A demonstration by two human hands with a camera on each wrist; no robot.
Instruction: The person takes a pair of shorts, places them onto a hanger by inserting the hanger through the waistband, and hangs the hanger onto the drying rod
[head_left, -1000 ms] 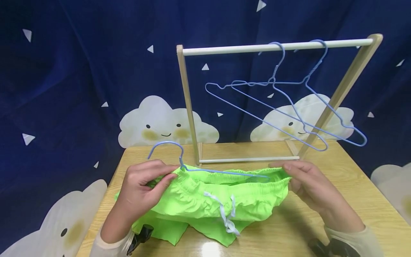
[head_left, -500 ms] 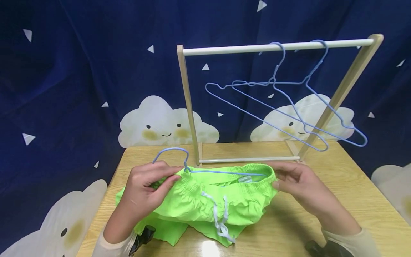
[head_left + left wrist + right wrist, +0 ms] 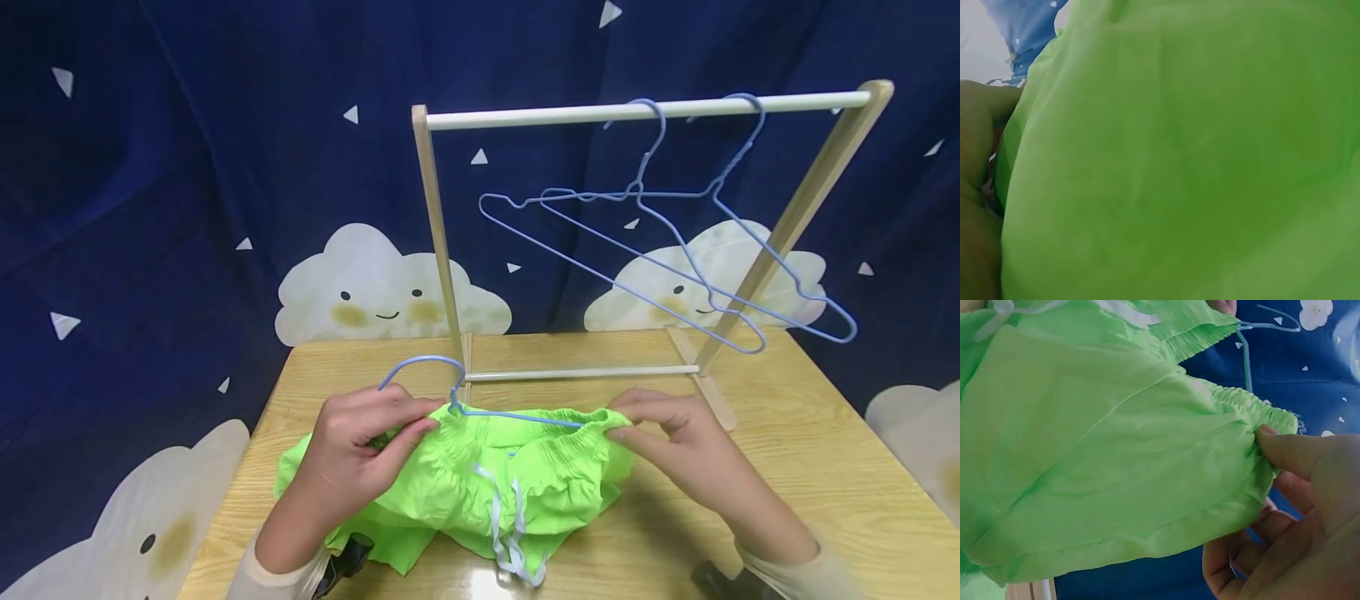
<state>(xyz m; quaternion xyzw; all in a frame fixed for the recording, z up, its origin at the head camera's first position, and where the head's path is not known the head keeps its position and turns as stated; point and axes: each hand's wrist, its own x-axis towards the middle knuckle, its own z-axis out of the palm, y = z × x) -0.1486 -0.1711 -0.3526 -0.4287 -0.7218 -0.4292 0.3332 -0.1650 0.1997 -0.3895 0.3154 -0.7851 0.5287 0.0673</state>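
Note:
Bright green shorts (image 3: pixel 525 492) with a gathered elastic waistband and a white drawstring (image 3: pixel 498 533) are held up over the table. A blue wire hanger (image 3: pixel 517 416) lies inside the waist opening, its hook standing out at the left; most of its body is hidden by cloth. My left hand (image 3: pixel 367 437) pinches the waistband's left end beside the hanger's neck. At the other end, my right hand (image 3: pixel 682 442) pinches the waistband between thumb and fingers, as the right wrist view also shows. Green cloth (image 3: pixel 1179 156) fills most of the left wrist view.
Behind the shorts stands a small clothes rack (image 3: pixel 525 117) of wood with white rods. Two blue hangers (image 3: pixel 637 187) hang from its top rod, toward the right. The wooden table (image 3: pixel 780 417) meets a dark blue curtain (image 3: pixel 150 250) printed with clouds.
My right hand has moved left and brought its end of the waistband inward, so the opening is narrower. My left hand and the hanger's hook have shifted right and slightly down.

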